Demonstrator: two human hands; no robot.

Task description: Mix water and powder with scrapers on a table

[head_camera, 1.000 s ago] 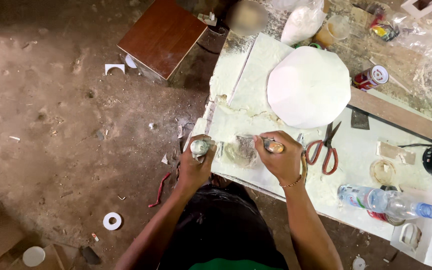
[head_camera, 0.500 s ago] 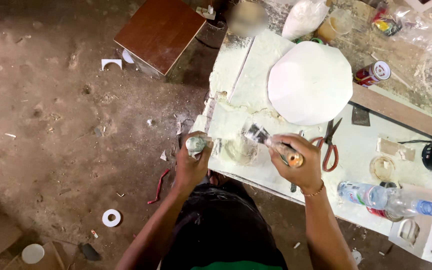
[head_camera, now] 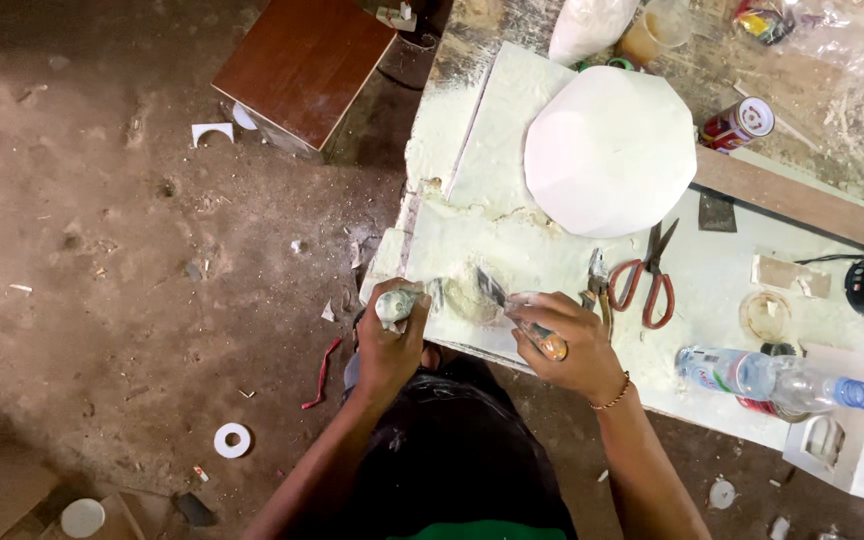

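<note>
Right hand (head_camera: 570,340) shifted rightward, fist gripping putty knife (head_camera: 517,315); left hand (head_camera: 389,345) clenches pale lump (head_camera: 395,303) at worktable (head_camera: 712,290) edge.

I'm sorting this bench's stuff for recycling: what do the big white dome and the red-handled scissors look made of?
The big white faceted dome looks like plaster or a similar cast material: matte, chalky, with flat facets, though I can't be sure. The red-handled scissors seem to have dark metal blades and glossy red handles, probably plastic.

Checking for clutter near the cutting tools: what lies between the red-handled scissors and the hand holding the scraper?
In the head view, pliers lie between the red-handled scissors and the right hand.
</note>
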